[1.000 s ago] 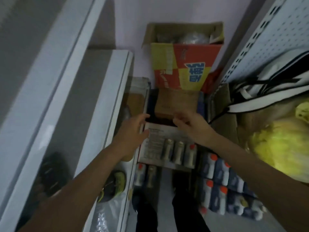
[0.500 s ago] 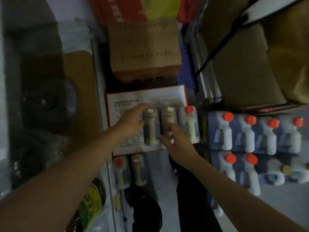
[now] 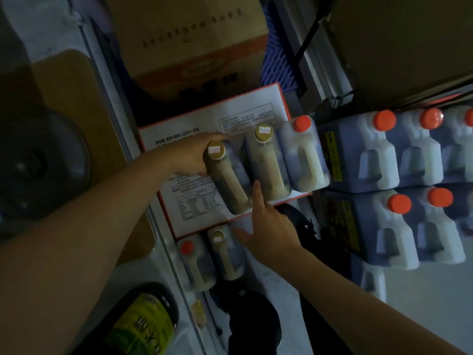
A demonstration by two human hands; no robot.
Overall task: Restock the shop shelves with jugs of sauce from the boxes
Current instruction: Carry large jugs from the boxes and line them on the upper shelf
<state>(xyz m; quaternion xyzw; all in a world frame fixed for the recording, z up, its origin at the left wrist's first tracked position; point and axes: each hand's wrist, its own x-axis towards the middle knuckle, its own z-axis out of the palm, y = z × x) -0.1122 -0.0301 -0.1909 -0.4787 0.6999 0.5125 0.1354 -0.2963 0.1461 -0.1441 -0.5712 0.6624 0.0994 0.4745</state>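
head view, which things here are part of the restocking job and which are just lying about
Part of the job:
gold-cap jug, gripped by left hand
right hand
red-cap jug
white box
shelved jugs

Lying about:
brown carton
green-label bottle

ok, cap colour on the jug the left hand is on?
Gold, with a small white sticker; head view.

White printed box (image 3: 204, 124) carries three jugs in a row: two gold-capped (image 3: 230, 180), one orange-capped (image 3: 304, 155); right of the box, shelf-stacked orange-capped jugs (image 3: 371, 160); beyond it, a brown carton (image 3: 189, 39).
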